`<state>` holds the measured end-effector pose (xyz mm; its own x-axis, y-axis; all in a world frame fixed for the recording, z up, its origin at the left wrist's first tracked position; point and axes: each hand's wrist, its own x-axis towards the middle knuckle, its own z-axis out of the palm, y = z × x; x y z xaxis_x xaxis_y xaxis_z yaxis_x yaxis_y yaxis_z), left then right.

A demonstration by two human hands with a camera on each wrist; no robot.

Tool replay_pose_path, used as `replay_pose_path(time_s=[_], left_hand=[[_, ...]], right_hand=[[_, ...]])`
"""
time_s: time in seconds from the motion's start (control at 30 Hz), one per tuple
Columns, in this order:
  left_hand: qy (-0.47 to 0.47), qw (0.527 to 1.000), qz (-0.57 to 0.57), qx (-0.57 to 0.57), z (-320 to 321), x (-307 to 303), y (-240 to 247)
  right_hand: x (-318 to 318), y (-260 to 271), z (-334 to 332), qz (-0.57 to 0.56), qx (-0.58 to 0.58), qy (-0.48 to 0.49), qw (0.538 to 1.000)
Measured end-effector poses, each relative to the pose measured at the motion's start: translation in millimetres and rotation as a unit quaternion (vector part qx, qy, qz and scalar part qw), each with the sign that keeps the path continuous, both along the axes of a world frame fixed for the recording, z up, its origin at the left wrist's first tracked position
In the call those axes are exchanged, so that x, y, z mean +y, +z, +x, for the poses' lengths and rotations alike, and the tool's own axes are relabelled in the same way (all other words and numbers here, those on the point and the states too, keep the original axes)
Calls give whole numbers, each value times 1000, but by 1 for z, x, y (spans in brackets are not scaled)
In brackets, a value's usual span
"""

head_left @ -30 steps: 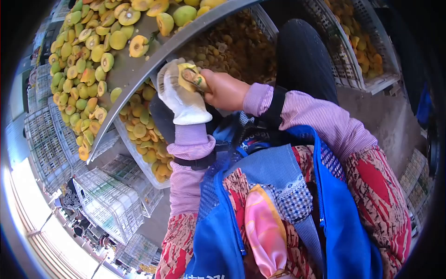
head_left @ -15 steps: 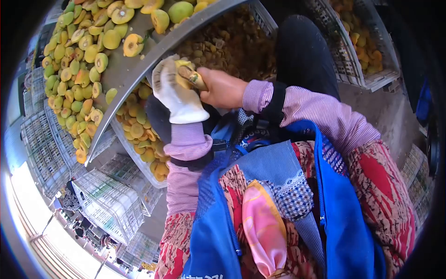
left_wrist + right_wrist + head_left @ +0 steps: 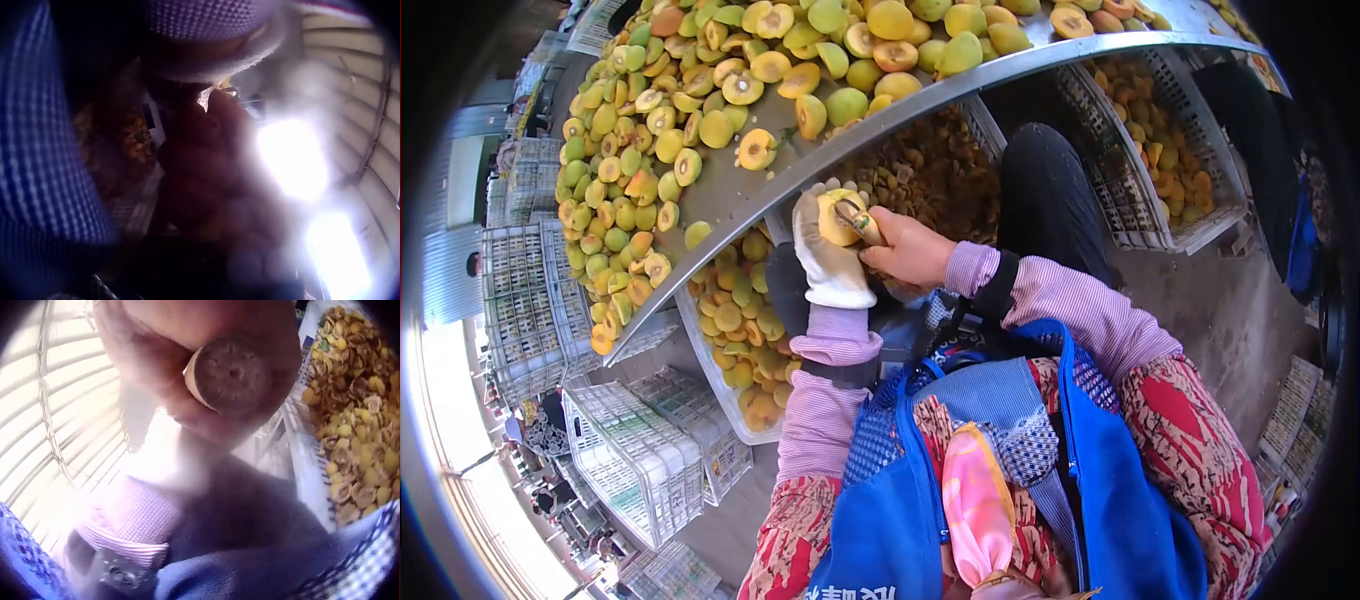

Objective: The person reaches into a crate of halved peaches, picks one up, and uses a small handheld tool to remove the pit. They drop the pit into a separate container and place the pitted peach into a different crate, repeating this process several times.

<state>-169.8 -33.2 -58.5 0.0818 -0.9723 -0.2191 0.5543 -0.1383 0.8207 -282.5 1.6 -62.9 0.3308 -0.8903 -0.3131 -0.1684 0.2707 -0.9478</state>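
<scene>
In the head view the gloved left hand (image 3: 828, 250) holds a yellow fruit piece (image 3: 836, 218) in its curled fingers. The bare right hand (image 3: 912, 248) grips the short handle (image 3: 867, 227) of a tool whose curved metal end lies against the fruit. In the right wrist view the round butt of the handle (image 3: 230, 374) pokes out of the right fist (image 3: 156, 356). Dim and blurred, the left wrist view shows a bare hand (image 3: 206, 150) below the white glove cuff (image 3: 219, 70).
Halved fruit (image 3: 662, 150) covers part of a metal table with a raised rim (image 3: 775, 186). Below it stand a crate of fruit halves (image 3: 745, 330) and a heap of small brown-yellow pieces (image 3: 940, 175). Another filled crate (image 3: 1112, 190) is at the right; empty white crates (image 3: 635, 460) stand at lower left.
The head view has shifted, so more of the fruit table shows and the hands sit lower and further right. The glove is turned so more of the yellow fruit shows; both grips remain.
</scene>
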Motion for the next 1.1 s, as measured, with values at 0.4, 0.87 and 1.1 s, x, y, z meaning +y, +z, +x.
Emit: replay_pose_path(time_s=[0.4, 0.87, 1.1], left_hand=[[23, 975, -202, -86, 4, -6, 8], [-85, 996, -34, 11, 31, -11, 1], [-105, 985, -131, -30, 26, 3, 15]], right_hand=[[-5, 55, 1, 116, 18, 28, 993], [-7, 33, 17, -77, 131, 63, 986], [7, 65, 4, 342, -243, 74, 905]])
